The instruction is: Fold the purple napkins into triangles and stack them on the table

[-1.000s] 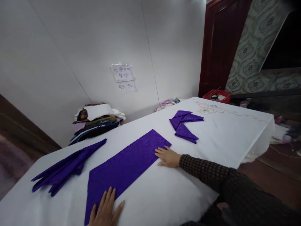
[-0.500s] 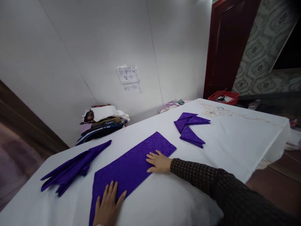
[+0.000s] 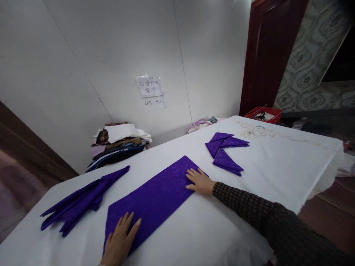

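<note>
Though two purple forms on the white-covered desk (image 3: 269, 173) already show folds, a bundle (image 3: 83, 201) at nine o'clock and a pointed figure (image 3: 217, 146) at two, the purple cloth (image 3: 155, 199) between them is only a broad, flat strip; its shaping looks barely begun, with most folding seemingly left. From the cloth's centre, the left hand (image 3: 119, 239) rests between seven and eight o'clock, the right hand (image 3: 202, 183) between two and three. Both hands' fingers (image 3: 128, 221) lie spread and released, grasping nothing.
</note>
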Action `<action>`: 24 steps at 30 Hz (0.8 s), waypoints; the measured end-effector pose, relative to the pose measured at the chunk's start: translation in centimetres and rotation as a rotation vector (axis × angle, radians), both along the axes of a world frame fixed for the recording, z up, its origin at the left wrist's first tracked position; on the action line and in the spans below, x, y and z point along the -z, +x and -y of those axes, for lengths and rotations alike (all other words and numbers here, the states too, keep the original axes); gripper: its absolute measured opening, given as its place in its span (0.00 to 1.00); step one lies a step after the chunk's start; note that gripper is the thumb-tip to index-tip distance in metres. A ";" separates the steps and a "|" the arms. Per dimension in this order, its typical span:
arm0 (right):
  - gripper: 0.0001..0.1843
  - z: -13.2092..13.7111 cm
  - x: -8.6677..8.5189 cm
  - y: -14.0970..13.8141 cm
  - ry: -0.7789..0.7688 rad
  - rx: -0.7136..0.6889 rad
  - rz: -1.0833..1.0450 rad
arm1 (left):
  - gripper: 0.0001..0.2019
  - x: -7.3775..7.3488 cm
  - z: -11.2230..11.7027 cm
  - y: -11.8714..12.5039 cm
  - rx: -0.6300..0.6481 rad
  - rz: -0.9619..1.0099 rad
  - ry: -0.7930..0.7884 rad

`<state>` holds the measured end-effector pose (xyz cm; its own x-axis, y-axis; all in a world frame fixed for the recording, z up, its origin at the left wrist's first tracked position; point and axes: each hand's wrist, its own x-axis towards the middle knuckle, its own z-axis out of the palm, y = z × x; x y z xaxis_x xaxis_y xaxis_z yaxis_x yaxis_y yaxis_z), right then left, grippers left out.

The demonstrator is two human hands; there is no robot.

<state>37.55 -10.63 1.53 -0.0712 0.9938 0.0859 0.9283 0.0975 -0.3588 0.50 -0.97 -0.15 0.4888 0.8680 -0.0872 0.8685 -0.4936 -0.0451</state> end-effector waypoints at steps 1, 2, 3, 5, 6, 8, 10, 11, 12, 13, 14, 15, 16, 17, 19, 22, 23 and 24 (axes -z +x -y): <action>0.40 -0.6 -0.1 -0.5 0.013 -0.040 -0.009 | 0.23 -0.4 -0.4 0.5 -0.009 0.004 0.018; 0.41 -1.2 -0.2 -1.0 0.018 -0.075 -0.015 | 0.23 -0.7 -0.8 1.1 -0.011 -0.008 0.036; 0.41 -1.8 -0.2 -1.4 0.011 -0.096 -0.016 | 0.23 -0.9 -1.0 1.6 -0.018 -0.030 0.052; 0.41 -2.7 0.2 -1.6 -0.022 -0.097 -0.001 | 0.23 -0.8 -1.2 2.2 -0.044 -0.058 0.091; 0.40 -3.0 0.4 -1.4 -0.033 -0.084 0.011 | 0.23 -0.5 -1.1 2.4 -0.057 -0.071 0.101; 0.39 -3.2 1.0 -0.7 -0.029 -0.055 0.034 | 0.23 0.0 -0.9 2.4 -0.074 -0.082 0.112; 0.39 -3.0 1.5 0.4 -0.007 -0.032 0.049 | 0.24 0.3 -0.6 2.3 -0.089 -0.071 0.102; 0.39 -2.7 1.7 0.9 -0.003 -0.017 0.055 | 0.24 0.3 -0.5 2.3 -0.109 -0.054 0.089; 0.38 -2.4 1.8 1.5 -0.008 0.004 0.061 | 0.26 0.2 -0.3 2.4 -0.129 -0.032 0.073; 0.38 -2.1 1.9 2.0 -0.017 0.029 0.067 | 0.27 0.1 -0.2 2.5 -0.147 -0.007 0.057; 0.38 -1.9 2.0 2.5 -0.028 0.058 0.076 | 0.29 -0.1 -0.1 2.6 -0.160 0.020 0.042; 0.38 -1.6 2.0 3.0 -0.037 0.087 0.086 | 0.30 -0.3 0.0 2.8 -0.171 0.045 0.032; 0.38 -1.4 2.2 3.5 -0.041 0.115 0.099 | 0.31 -0.3 0.1 2.9 -0.175 0.067 0.024; 0.37 -1.2 2.3 4.0 -0.040 0.138 0.116 | 0.31 -0.4 0.1 3.0 -0.179 0.086 0.021; 0.36 -0.8 2.5 4.6 -0.032 0.171 0.151 | 0.32 -0.3 0.1 3.1 -0.182 0.123 0.022; 0.35 0.0 2.6 4.9 -0.022 0.227 0.190 | 0.32 -0.6 0.1 3.0 -0.204 0.220 0.008; 0.35 0.5 2.6 4.8 -0.013 0.241 0.196 | 0.31 -0.8 0.3 2.9 -0.226 0.278 0.005; 0.34 1.0 2.5 4.6 0.003 0.240 0.199 | 0.29 -1.1 0.5 2.7 -0.242 0.344 0.012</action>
<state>42.19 -11.64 -0.97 0.1496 0.9840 0.0966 0.9770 -0.1321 -0.1674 3.23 -1.50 0.96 0.2693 0.9614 0.0560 0.9248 -0.2744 0.2636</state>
